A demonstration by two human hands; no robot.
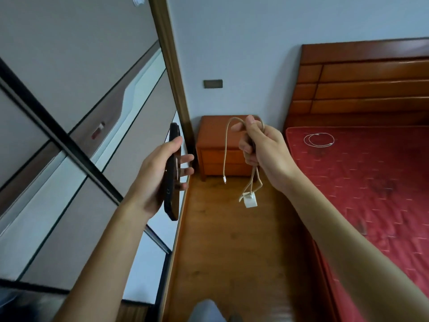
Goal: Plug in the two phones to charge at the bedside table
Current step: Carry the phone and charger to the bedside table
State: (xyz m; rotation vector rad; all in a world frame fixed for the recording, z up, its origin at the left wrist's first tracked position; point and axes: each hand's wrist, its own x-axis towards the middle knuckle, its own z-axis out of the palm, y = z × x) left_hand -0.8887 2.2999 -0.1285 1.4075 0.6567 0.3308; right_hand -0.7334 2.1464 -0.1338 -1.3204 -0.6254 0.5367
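Head view: I see left hand [157, 175] gripping a dark phone [174, 135], centre-left; right hand [264, 147] clutching beige cable [226, 147] with charger [250, 201], centre. Table [216, 126] sits upper centre. I judge nothing plugged yet; all remains.

Pale wall [243, 43] over a wooden floor [227, 240] — sliding wardrobe doors [69, 112] left, red mattress [371, 182] and wooden headboard [371, 84] right

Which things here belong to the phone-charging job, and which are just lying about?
Job: phone in left hand; beige cable with charger in right hand; bedside table; white cable, probably.
Just there: mattress; headboard; wardrobe doors; floor.
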